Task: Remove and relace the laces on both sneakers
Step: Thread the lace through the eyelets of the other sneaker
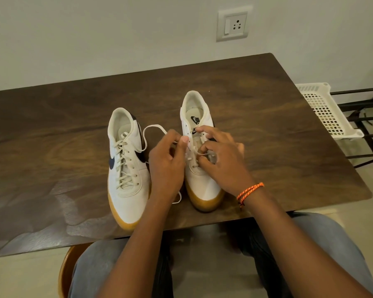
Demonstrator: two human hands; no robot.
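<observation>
Over right sneaker [199,186] | left hand [167,166] fingers pinch lace [152,127] | right hand [224,160] fingers pinch lace

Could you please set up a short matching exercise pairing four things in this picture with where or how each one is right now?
Column one:
1. white gum-soled sneaker on the left
2. white gum-soled sneaker on the right
3. white perforated plastic basket
4. orange braided cord bracelet

Column two:
A. around the right wrist
B. laced up to the top eyelets, untouched by either hand
C. beyond the right edge of the dark wooden table
D. under both hands, the left hand and right hand gripping its lace

Pairs: 1-B, 2-D, 3-C, 4-A
</observation>
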